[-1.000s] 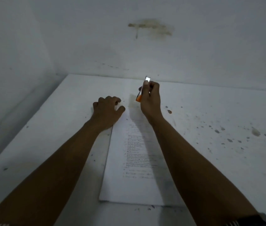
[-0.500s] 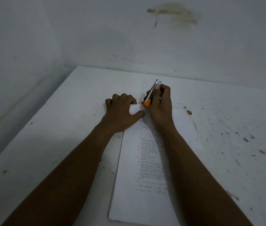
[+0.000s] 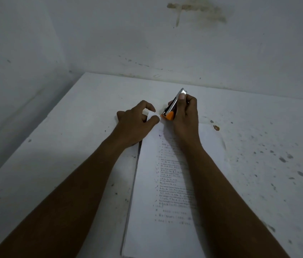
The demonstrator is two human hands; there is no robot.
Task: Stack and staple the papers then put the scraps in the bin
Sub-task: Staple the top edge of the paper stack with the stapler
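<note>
A stack of printed white papers (image 3: 167, 192) lies lengthwise on the white table (image 3: 72, 142) between my forearms. My left hand (image 3: 135, 123) pinches the stack's far left corner between thumb and fingers and lifts it slightly off the table. My right hand (image 3: 186, 116) grips a small orange and silver stapler (image 3: 171, 110), tilted with its orange mouth right at that raised corner. Whether the stapler's jaws are over the paper is hard to tell. No scraps or bin are in view.
The table sits in a corner, with white walls (image 3: 165, 43) behind and to the left. Dark specks and a small brown spot (image 3: 216, 128) mark the tabletop to the right of the papers.
My left hand has lifted the paper's far corner. My right hand has brought the stapler down from an upright pose and moved its mouth to that corner.
</note>
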